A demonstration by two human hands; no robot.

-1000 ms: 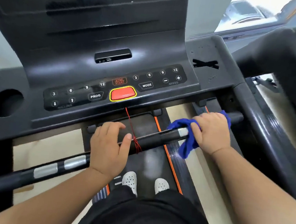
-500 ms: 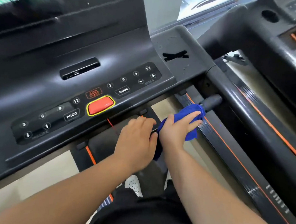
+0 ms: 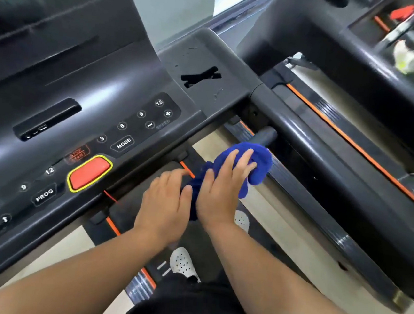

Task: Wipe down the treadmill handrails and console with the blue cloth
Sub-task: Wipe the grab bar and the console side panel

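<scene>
Blue cloth (image 3: 261, 162) is bunched over the far right end of the front handrail (image 3: 266, 135), just short of where that bar's bare stub meets the side handrail (image 3: 321, 163), so yeah, the front-bar step looks to be the one in hand and pretty much at its last stretch. The cloth is gripped by the right hand (image 3: 220, 196), with the fingers draped over and curled round the wad, and a tail of it hangs below the palm. The left hand (image 3: 163, 208) is laid right beside it, touching, fingers loose and fairly straight over where the bar runs; nothing can be seen clasped in it, though the bar itself is hidden under both hands. The console (image 3: 111, 92) is probably not done yet; no cloth is anywhere on its buttons. For the next move, the wad would likely need to be pushed over that last stub, then re-bunched and carried onto the fat side rail. The red stop button (image 3: 89, 173) should be steered round when the console gets wiped.
</scene>
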